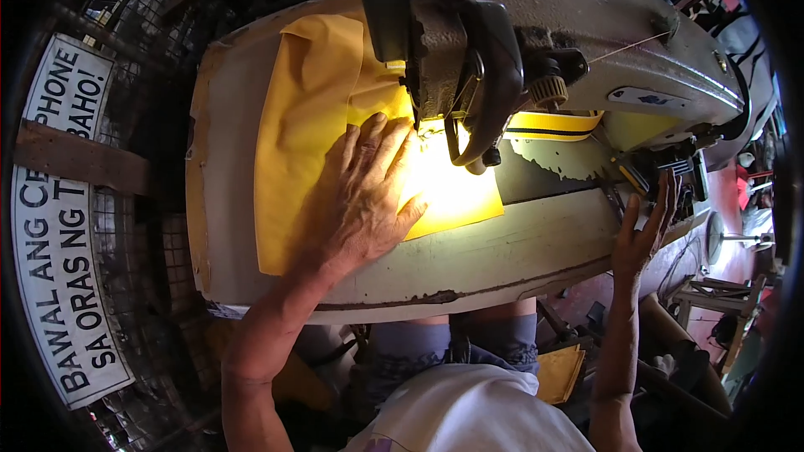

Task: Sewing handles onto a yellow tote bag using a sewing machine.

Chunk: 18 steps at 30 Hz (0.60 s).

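**Flat hand on yellow fabric at the sewing machine**

The left hand [362, 192] lies open, fingers spread, pressing the yellow fabric [306, 125] flat on the sewing table [536, 243], fingertips just beside the machine head [469, 59]. The right hand [645, 230] reaches open-fingered over the table's right edge, off the fabric.

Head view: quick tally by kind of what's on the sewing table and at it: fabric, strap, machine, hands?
Yellow fabric piece: 1
Yellow strap with black stripe: 1
Sewing machine: 1
Hands: 2, left hand flat on the fabric, right hand at the table's right edge
Total: 5
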Each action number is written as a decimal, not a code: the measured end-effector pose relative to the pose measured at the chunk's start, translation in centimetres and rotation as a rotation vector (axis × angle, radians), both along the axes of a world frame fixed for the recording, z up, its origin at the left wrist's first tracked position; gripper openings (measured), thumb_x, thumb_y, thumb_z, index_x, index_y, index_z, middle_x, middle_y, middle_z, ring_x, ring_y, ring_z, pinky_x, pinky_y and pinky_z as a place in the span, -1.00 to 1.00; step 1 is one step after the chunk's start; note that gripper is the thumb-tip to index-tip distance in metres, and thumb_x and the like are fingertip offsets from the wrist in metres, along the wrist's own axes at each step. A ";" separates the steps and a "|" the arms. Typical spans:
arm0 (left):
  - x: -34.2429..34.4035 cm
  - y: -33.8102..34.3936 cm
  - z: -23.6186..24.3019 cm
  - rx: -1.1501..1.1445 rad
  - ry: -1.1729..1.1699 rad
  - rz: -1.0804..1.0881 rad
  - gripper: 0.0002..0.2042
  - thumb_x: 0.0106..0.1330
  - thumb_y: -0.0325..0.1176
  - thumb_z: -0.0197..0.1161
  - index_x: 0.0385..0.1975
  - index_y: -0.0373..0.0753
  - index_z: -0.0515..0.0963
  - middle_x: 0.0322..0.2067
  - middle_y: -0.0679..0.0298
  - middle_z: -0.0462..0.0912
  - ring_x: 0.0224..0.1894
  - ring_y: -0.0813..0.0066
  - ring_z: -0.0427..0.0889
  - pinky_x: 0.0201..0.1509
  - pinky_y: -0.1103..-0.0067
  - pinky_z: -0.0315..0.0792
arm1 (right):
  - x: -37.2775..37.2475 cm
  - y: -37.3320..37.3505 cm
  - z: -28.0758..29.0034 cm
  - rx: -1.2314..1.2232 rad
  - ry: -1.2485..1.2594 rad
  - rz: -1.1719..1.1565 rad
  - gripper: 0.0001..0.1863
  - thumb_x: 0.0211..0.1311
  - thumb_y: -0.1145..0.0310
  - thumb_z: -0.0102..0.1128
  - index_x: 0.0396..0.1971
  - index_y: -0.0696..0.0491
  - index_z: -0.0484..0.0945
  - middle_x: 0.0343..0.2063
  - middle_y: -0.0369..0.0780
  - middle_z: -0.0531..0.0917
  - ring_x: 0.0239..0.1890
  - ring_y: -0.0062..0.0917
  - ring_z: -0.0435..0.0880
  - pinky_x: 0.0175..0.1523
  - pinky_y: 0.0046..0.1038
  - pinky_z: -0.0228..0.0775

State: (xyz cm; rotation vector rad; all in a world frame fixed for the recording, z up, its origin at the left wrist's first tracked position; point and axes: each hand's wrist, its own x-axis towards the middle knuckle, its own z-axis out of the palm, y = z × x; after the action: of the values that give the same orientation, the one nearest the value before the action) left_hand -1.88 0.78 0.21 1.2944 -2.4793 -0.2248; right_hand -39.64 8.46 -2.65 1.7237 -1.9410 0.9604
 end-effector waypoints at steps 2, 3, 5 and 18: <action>-0.1 0.0 0.0 -0.017 -0.011 -0.003 -0.36 0.18 -0.19 0.30 0.24 -0.38 0.35 0.28 -0.06 0.26 0.42 -0.10 0.12 0.49 0.00 -0.05 | 0.0 0.0 0.0 -0.015 0.025 0.001 -0.51 0.44 0.40 0.05 0.32 0.17 0.33 0.30 -0.03 0.39 0.37 -0.15 0.31 0.43 -0.17 0.11; -0.1 0.1 0.0 -0.035 -0.025 -0.007 -0.36 0.18 -0.19 0.30 0.23 -0.39 0.35 0.28 -0.07 0.26 0.42 -0.10 0.13 0.49 0.00 -0.05 | -0.4 0.1 -0.2 -0.016 0.028 0.003 -0.51 0.44 0.40 0.05 0.32 0.17 0.33 0.30 -0.03 0.39 0.37 -0.15 0.31 0.43 -0.17 0.11; -0.2 0.0 0.0 -0.041 -0.023 0.001 -0.36 0.18 -0.18 0.30 0.23 -0.40 0.35 0.29 -0.08 0.25 0.41 -0.09 0.13 0.49 0.01 -0.04 | -1.2 0.5 -0.7 0.071 -0.040 0.023 -0.57 0.44 0.40 0.05 0.25 0.18 0.42 0.24 -0.03 0.46 0.31 -0.18 0.41 0.37 -0.20 0.23; -0.5 0.6 0.2 -0.067 0.006 -0.020 -0.36 0.26 -0.11 0.26 0.24 -0.41 0.33 0.30 -0.12 0.22 0.42 -0.08 0.14 0.50 0.08 -0.07 | -5.8 -2.8 5.1 -0.198 0.106 -0.002 -0.52 0.45 0.36 0.07 0.31 0.11 0.35 0.30 -0.05 0.39 0.33 -0.21 0.36 0.34 -0.24 0.28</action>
State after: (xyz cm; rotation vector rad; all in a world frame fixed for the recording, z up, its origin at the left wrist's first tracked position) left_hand -2.34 1.36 0.46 1.2402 -2.4740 -0.1484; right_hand -45.41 5.67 2.47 1.6263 -1.7188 1.0026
